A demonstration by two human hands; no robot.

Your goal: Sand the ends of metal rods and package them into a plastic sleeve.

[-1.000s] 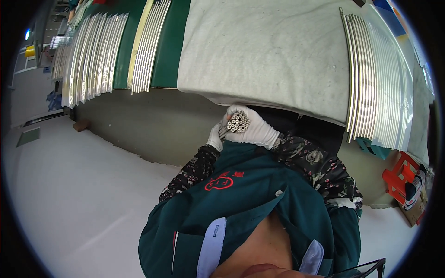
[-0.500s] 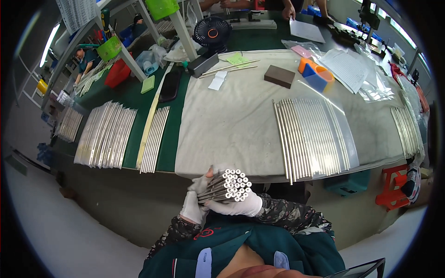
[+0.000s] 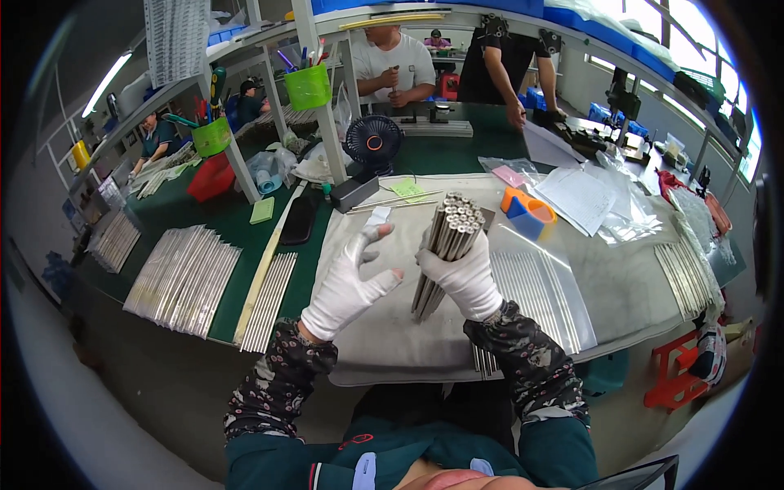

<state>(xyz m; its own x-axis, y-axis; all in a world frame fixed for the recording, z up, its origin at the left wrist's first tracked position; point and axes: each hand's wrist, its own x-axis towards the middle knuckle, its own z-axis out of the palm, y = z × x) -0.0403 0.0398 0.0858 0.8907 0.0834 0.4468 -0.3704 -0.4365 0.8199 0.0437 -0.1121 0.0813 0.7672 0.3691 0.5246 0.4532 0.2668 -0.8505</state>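
Note:
My right hand [image 3: 467, 273], in a white glove with bare fingertips, grips a thick bundle of shiny metal rods [image 3: 454, 227]. The bundle stands tilted above the cloth, its round, holed ends facing up. To its left my left hand [image 3: 347, 282], gloved alike, is raised with thumb and fingers spread; nothing is in it. Behind my right forearm, more metal rods lie in a row on a clear plastic sheet [image 3: 563, 282], partly hidden. The pale cloth [image 3: 376, 347] covers the table beneath both hands.
Left of the cloth lie a row of rods [image 3: 268, 302], bagged rods [image 3: 184, 278] and a black phone [image 3: 298, 219]. Farther back are a small fan [image 3: 373, 140], a dark box [image 3: 355, 193], an orange-and-blue tape dispenser [image 3: 527, 214] and papers [image 3: 576, 198]. Two people stand across the table.
Both hands have risen from near my body to over the cloth. My left hand has come off the bundle, which my right hand now holds more upright. The view has tilted up.

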